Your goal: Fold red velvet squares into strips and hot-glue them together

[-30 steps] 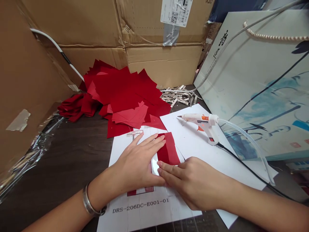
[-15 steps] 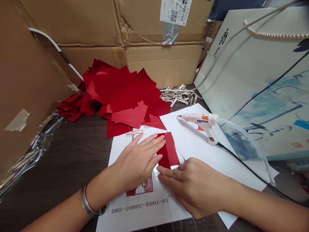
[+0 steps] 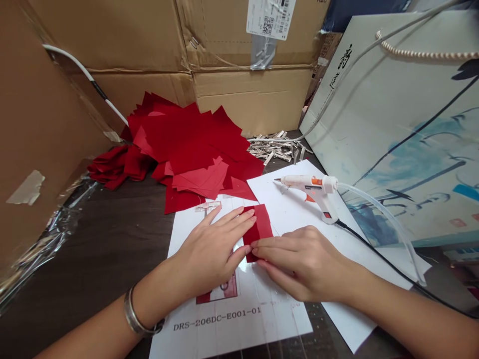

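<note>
A small red fabric piece [image 3: 258, 227] lies on a printed white sheet [image 3: 217, 339], its right part folded over. My left hand [image 3: 213, 244] rests flat, fingers stretched out, with the fingertips on the fabric's left side. At the fabric's lower edge, my right hand [image 3: 299, 259] has its fingers pressed together and pinches the fold near my left thumb. Part of the fabric and of the sheet's printed picture [image 3: 224, 289] is hidden under my left hand. A clear strip with a metal clip [image 3: 207, 206] shows just above that hand.
Behind my hands is a heap of red fabric pieces [image 3: 190, 134], with a pile of metal clips [image 3: 279, 148] beside it. On white paper at the right lies a glue gun [image 3: 318, 189] with its black cord [image 3: 377, 257]. Cardboard walls [image 3: 250, 99] stand behind and left.
My right hand has moved up from the sheet onto the fabric's lower edge. The right part of the fabric now lies further over to the left. My left hand stays in place.
</note>
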{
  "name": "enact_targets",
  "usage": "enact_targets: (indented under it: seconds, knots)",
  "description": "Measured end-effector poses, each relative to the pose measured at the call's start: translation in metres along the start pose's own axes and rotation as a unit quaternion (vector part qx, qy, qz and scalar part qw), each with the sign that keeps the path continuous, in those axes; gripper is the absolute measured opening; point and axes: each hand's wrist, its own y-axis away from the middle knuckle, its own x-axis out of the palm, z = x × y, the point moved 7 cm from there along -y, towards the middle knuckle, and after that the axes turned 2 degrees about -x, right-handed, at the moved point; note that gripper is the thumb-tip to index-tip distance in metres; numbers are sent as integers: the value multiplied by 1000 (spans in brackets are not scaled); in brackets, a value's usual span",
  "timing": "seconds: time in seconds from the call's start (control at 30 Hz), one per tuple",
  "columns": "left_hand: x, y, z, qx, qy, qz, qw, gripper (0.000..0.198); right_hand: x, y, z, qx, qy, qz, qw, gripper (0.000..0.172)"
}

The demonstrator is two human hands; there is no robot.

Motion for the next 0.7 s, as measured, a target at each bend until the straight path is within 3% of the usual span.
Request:
enact_targets:
  seconds: [0.1, 0.23, 0.37, 0.43, 0.53, 0.7]
  knots:
    - [1, 1, 0, 0, 2, 1, 1000, 54, -1, -2, -4, 10, 1, 1, 1000, 27]
    - [0, 3, 1, -6, 13, 11, 1000, 60, 9, -3, -4, 6, -4, 87, 996, 33]
    - [-6, 4, -2, 11, 32, 37, 999, 80, 15, -1, -2, 3, 2, 142, 990, 39]
    - [-9, 4, -2, 7, 37, 46, 998, 74, 16, 0, -1, 1, 16, 160, 987, 42]
    - [-10, 2, 0, -12, 27, 37, 999, 51, 17, 1, 3, -3, 44, 182, 982, 53]
    - [-8, -4, 3, -30, -13, -8, 999, 46, 18, 0, 5, 3, 58, 199, 978, 65]
